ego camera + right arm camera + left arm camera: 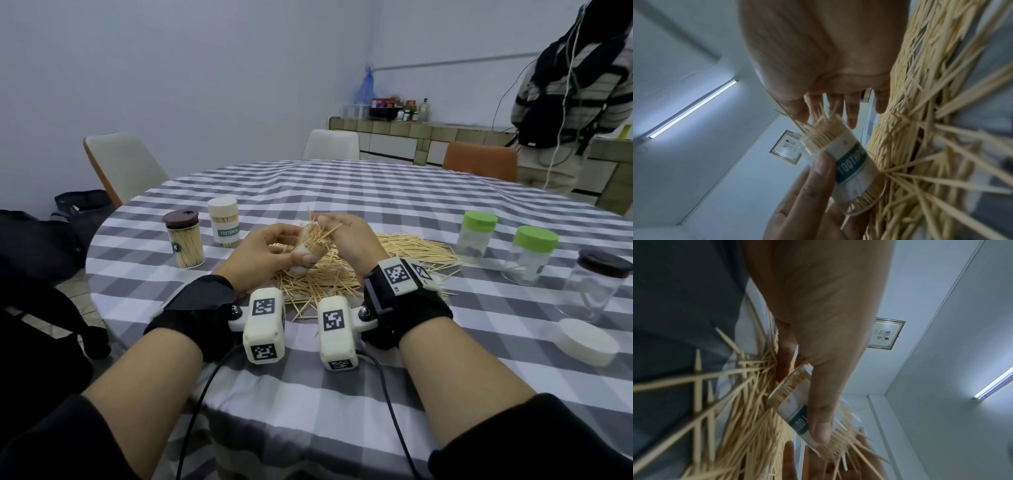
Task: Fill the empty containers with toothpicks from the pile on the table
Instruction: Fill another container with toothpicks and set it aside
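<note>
Far left of the fingers, on the checked worktop [411,212], stand 2 filled jars w/ lids on: brown-lid jar [185,240] & white-lid jar [224,222], both packed. Left hand [263,253] is curled round the labelled container [306,255], thumb across the label, tilting it w/ the open mouth toward the right fingers; it's held just above the toothpick pile [342,274], which spreads under & beyond both hands. Container looks nearly full; sticks bristle out of the mouth at odd angles. Right hand [349,240] is at the mouth: thumb & forefinger seem to pinch a few sticks, other fingers loosely spread, though motion blur makes the exact pinch hard to read. Step in hand, prob.: feeding/straightening the last bunch into this container. Next calls for aligning stray sticks w/ the container axis, tapping them down, then capping, likely w/ the white lid [587,346] lying near the right wrist. Well right of the fingers wait 2 green-lid jars [534,253] & a dark-lid jar [599,287], all apparently empty.
</note>
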